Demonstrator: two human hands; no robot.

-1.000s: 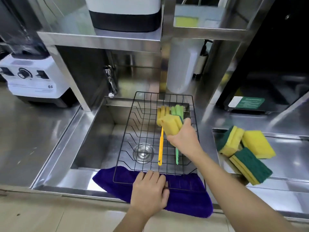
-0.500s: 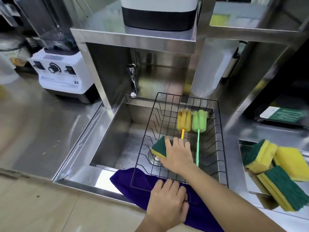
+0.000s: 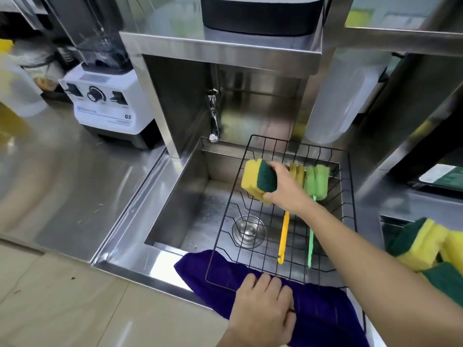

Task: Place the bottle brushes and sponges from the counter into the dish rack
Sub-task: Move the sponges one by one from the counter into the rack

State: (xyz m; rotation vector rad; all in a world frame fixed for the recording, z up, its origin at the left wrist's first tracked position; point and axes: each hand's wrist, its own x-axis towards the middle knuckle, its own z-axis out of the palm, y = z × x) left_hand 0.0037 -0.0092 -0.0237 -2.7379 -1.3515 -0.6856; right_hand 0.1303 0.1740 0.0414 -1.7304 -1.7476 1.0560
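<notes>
Right now the person's right hand (image 3: 284, 190) is hovering over the far end of the dish rack (image 3: 349, 196), its fingers (image 3: 271, 196) pinching a yellow-and-green sponge (image 3: 259, 182) from both sides, green scouring face turned toward us. The sponge is being held above the wires, not yet resting on them, to the left of the two brush heads. Its long axis is running roughly from the rack's near end to its far end, slightly tilted, so I judge that lowering it straight down into the rack's far left corner is what remains.

The left hand (image 3: 263, 311) is lying curled, fingers together, over the rack's near rim, seemingly steadying it on the purple cloth (image 3: 325, 319) draped over the sink's front edge.

Two brushes are already lying in the rack, side by side and lengthwise: a yellow brush (image 3: 284, 236) and a green brush (image 3: 316, 184). At the right edge of the desk (image 3: 62, 171) more sponges (image 3: 421, 241) are waiting in a heap; I am counting at least three, partly cut off. The right hand is the nearer one to them.
</notes>
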